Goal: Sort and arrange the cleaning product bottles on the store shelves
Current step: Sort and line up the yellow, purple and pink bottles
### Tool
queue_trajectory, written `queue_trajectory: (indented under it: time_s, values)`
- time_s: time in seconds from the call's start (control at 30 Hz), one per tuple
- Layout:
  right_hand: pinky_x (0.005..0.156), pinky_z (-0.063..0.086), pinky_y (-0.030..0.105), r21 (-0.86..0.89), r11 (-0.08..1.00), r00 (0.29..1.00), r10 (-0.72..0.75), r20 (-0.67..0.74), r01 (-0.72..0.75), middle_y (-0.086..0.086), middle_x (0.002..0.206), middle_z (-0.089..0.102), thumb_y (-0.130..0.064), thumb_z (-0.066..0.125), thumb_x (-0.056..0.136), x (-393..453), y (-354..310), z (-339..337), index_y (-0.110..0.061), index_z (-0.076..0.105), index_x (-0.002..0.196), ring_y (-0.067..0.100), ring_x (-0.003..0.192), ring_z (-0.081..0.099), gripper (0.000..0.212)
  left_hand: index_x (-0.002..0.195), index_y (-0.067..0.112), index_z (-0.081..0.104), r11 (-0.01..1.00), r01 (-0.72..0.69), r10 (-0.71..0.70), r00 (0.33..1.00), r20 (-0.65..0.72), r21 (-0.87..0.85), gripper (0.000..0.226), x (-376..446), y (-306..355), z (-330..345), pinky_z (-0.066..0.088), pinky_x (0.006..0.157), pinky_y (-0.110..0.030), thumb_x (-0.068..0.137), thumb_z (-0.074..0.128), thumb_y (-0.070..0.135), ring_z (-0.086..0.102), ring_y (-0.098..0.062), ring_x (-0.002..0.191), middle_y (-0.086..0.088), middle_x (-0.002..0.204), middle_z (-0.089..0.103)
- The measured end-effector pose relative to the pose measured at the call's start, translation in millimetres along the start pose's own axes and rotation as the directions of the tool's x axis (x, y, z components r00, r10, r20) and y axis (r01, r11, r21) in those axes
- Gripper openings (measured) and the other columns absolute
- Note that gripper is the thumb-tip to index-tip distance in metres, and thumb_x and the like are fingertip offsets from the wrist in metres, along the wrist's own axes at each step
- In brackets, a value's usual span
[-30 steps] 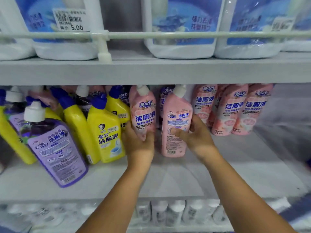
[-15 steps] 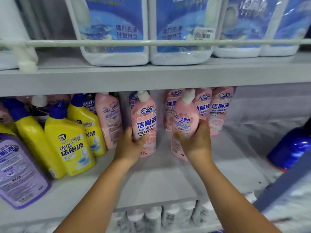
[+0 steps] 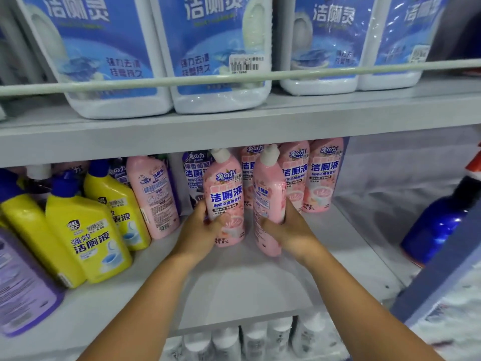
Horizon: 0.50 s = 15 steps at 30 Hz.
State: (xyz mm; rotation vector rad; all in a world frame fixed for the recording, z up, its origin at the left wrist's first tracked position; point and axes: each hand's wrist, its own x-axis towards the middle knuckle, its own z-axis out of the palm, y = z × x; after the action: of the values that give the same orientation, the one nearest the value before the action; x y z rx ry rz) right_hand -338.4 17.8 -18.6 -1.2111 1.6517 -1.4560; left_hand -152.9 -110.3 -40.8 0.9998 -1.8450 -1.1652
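Observation:
Two pink toilet-cleaner bottles stand at the middle of the grey middle shelf [image 3: 234, 290]. My left hand [image 3: 200, 230] grips the left pink bottle [image 3: 225, 194] low on its body, its label facing me. My right hand [image 3: 289, 227] grips the right pink bottle [image 3: 269, 194], which is turned sideways and tilted a little. More pink bottles [image 3: 322, 175] stand in a row right behind them. Another pink bottle [image 3: 154, 196] leans at the left with its back label showing.
Yellow bottles with blue caps [image 3: 88, 238] and a purple bottle [image 3: 20, 290] crowd the shelf's left part. Large blue-and-white jugs [image 3: 218, 56] fill the upper shelf behind a rail [image 3: 182, 79]. A dark blue bottle [image 3: 440, 220] stands at the far right. White bottles [image 3: 255, 337] sit on the shelf below.
Both hands have carried their pink bottles to the right along the shelf, nearer the pink row. The right bottle has turned sideways. The view has shifted right.

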Motion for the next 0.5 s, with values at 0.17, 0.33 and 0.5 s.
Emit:
queue_trajectory:
  time_s: [0.17, 0.33, 0.5]
  values:
    - [0.093, 0.058, 0.032, -0.065, 0.988, 0.917, -0.155, -0.366, 0.141, -0.004, 0.127, 0.064, -0.025, 0.079, 0.079, -5.4, 9.2, 20.9, -0.034, 0.045, 0.139, 0.010, 0.117, 0.064, 0.070, 0.121, 0.032, 0.059, 0.999, -0.039, 0.038, 0.997, 0.069, 0.008, 0.028, 12.5, 8.0, 17.8, 0.050, 0.081, -0.009, 0.098, 0.068, 0.020, 0.066, 0.014, 0.097, 0.021, 0.108, 0.072]
    - [0.114, 0.039, 0.037, -0.224, 0.969, 0.826, -0.211, -0.524, 0.105, 0.003, 0.143, 0.043, -0.028, 0.087, 0.076, -16.2, 22.7, 3.9, -0.023, 0.024, 0.158, 0.023, 0.135, 0.043, 0.103, 0.120, 0.035, 0.061, 0.998, -0.050, 0.048, 0.997, 0.065, 0.031, 0.026, 32.7, 14.3, 39.9, 0.052, 0.080, -0.015, 0.096, 0.070, 0.029, 0.067, 0.005, 0.097, 0.021, 0.105, 0.072]
    - [0.099, 0.048, 0.014, -0.092, 0.989, 0.935, -0.140, -0.325, 0.116, -0.014, 0.139, 0.055, -0.016, 0.084, 0.079, -26.0, 30.0, -19.5, -0.040, 0.024, 0.155, 0.002, 0.124, 0.058, 0.099, 0.120, 0.025, 0.057, 0.997, -0.023, 0.024, 1.000, -0.006, 0.075, 0.033, 47.5, 23.2, 57.9, 0.049, 0.069, -0.021, 0.093, 0.073, 0.031, 0.067, -0.014, 0.096, 0.007, 0.109, 0.071]
